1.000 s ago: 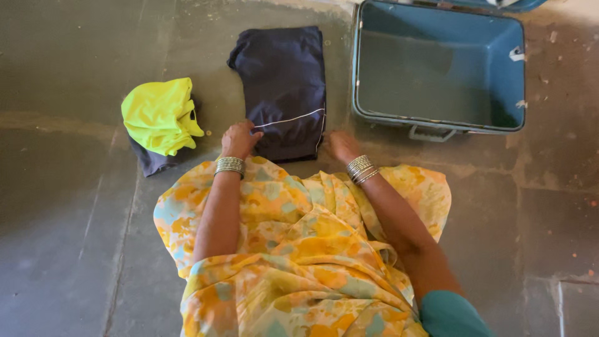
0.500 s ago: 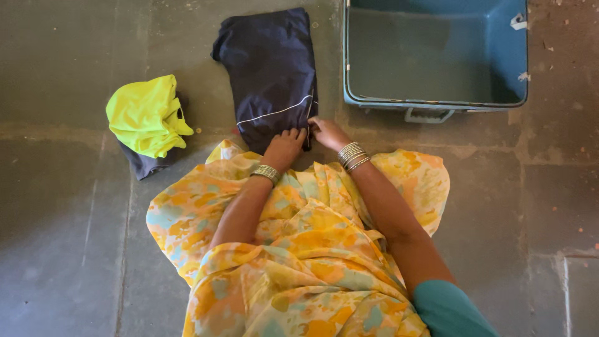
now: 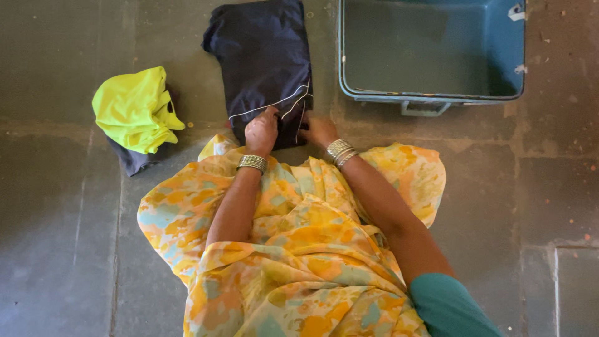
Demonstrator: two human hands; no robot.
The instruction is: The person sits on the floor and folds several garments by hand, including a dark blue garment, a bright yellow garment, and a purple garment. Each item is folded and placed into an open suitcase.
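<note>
A folded dark navy garment point(image 3: 262, 62) with thin white piping lies on the stone floor ahead of my knees. My left hand point(image 3: 262, 130) rests on its near edge, fingers curled over the cloth beside the white line. My right hand point(image 3: 319, 130) grips the garment's near right corner next to it. Both wrists wear metal bangles. My lap is covered by yellow and orange floral cloth point(image 3: 281, 249).
An open blue metal trunk point(image 3: 430, 100), nothing visible inside, stands at the upper right, its handle facing me. A crumpled neon yellow garment point(image 3: 134, 109) lies on a dark piece of cloth at the left. Grey stone slabs surround everything.
My left hand has slid right along the garment's near edge until both hands sit close together at its right corner. The view has shifted so the trunk and garments sit higher.
</note>
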